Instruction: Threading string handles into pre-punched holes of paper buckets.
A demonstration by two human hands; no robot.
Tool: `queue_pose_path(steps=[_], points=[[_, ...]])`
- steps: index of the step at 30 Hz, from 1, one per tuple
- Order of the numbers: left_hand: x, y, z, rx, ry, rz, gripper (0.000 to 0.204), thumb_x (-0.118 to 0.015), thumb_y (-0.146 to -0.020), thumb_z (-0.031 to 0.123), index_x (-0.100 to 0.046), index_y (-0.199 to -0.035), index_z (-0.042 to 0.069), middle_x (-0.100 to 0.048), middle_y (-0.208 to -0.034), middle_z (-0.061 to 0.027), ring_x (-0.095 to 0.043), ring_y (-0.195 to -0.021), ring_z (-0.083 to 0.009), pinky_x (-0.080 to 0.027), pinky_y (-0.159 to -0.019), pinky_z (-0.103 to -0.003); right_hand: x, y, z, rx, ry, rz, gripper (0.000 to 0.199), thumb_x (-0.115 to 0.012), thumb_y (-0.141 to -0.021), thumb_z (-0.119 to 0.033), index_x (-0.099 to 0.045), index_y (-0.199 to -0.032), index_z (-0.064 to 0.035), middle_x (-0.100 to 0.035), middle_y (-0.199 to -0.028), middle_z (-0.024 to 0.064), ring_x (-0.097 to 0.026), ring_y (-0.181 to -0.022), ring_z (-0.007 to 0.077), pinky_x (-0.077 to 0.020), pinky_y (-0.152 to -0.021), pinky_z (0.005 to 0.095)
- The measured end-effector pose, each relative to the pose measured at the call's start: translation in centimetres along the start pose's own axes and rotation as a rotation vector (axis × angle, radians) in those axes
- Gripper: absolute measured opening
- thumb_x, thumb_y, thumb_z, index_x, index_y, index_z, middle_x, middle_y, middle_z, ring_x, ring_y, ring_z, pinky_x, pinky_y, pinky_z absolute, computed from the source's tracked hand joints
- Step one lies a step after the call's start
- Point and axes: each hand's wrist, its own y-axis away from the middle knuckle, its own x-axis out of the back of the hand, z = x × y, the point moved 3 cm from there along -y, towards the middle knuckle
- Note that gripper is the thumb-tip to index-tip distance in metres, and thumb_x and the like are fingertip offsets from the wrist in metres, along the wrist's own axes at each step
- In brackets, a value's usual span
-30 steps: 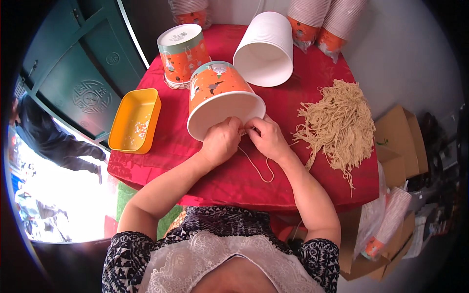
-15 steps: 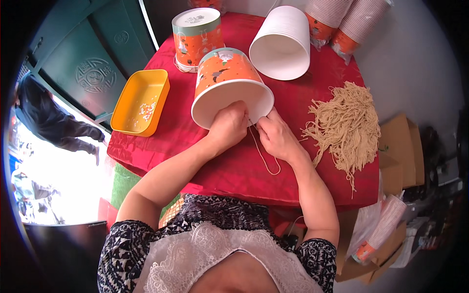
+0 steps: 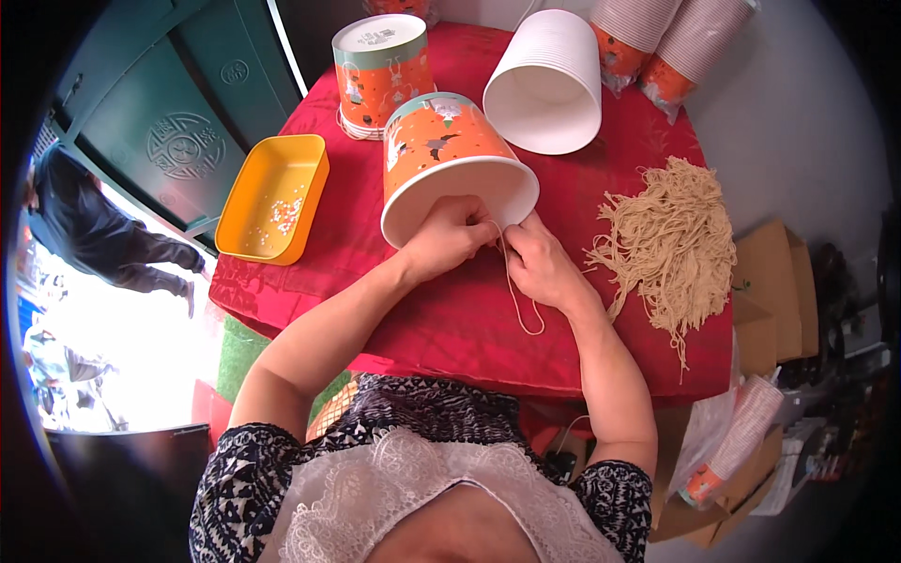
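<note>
Head view looks down over a patterned top and two bare forearms reaching onto a red tablecloth whose near edge runs just past the elbows. Left hand and right hand meet at the near rim of an orange paper bucket lying on its side. Its open mouth faces the person and its long axis runs away up the table, leaning slightly left. Left fingers are curled tight at the rim, pinching a tan string; right fingers are bent, pressed against the rim beside the same string, whose loop hangs back toward the person across the cloth. Bare cloth lies between the hands and the near edge. To the right, well apart, a heap of tan strings spreads toward the table's right edge. To the left, a yellow tray sits near the left edge. Farther back stand a lidded orange bucket, a white bucket on its side, and stacked cups at the far edge.
</note>
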Motion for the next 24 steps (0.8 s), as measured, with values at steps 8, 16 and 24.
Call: queue_pose_path(steps=[8, 16, 24], points=[[-0.5, 0.3, 0.2, -0.223, -0.310, 0.066, 0.007, -0.064, -0.079, 0.004, -0.066, -0.081, -0.002, -0.067, -0.077, -0.0163, -0.065, -0.073, -0.0245, -0.051, -0.068, -0.035, 0.0, -0.2, 0.8, -0.121, -0.154, -0.039, 0.005, -0.055, -0.076, 0.006, -0.053, -0.081, 0.0062, -0.051, -0.106, 0.0220, -0.054, -0.096, 0.0387, -0.0461, -0.084, 0.0419], [-1.8, 0.7, 0.3, -0.420, -0.585, 0.179, 0.011, -0.065, -0.073, -0.001, -0.060, -0.083, 0.000, -0.061, -0.082, -0.0154, -0.061, -0.079, -0.0327, -0.049, -0.070, -0.040, -0.2, -0.2, 1.4, -0.173, -0.222, -0.020, 0.010, -0.053, -0.079, 0.006, -0.057, -0.088, 0.0072, -0.053, -0.114, 0.0211, -0.054, -0.104, 0.0357, -0.0448, -0.090, 0.0386], [-1.9, 0.7, -0.2, -0.439, -0.638, 0.215, 0.010, -0.067, -0.076, 0.002, -0.061, -0.084, 0.000, -0.063, -0.086, -0.0164, -0.061, -0.084, -0.0343, -0.049, -0.074, -0.042, 1.7, -0.4, 0.6, -0.289, -0.215, 0.123, 0.010, -0.056, -0.081, -0.001, -0.063, -0.084, 0.0057, -0.062, -0.092, 0.0200, -0.063, -0.084, 0.0348, -0.0509, -0.075, 0.0406]])
